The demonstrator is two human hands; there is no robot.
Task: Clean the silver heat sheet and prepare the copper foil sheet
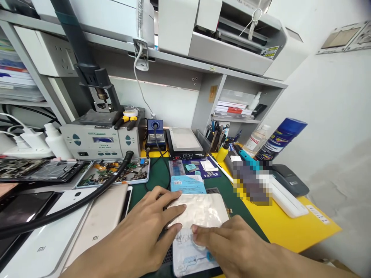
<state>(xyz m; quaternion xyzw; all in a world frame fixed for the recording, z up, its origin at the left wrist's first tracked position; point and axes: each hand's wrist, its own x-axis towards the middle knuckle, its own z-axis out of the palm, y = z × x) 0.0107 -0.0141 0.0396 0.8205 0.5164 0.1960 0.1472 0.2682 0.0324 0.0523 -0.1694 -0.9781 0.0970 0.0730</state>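
I am seeing a black hose (pixel 87 199) lying left of the white sheet (pixel 199 216), a blue card (pixel 188 184) touching its far edge. My left hand (pixel 139 235) and right hand (pixel 232 243) are pressing it flat, fingers spread, gripping nothing.

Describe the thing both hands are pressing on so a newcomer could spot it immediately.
Start at the green mat in the middle of the bench. At its near edge lies a flat white pouch, with the left hand and right hand on it. Unlike the small blue card just behind it, it is larger, pale and crinkled, with blue print at its near end.
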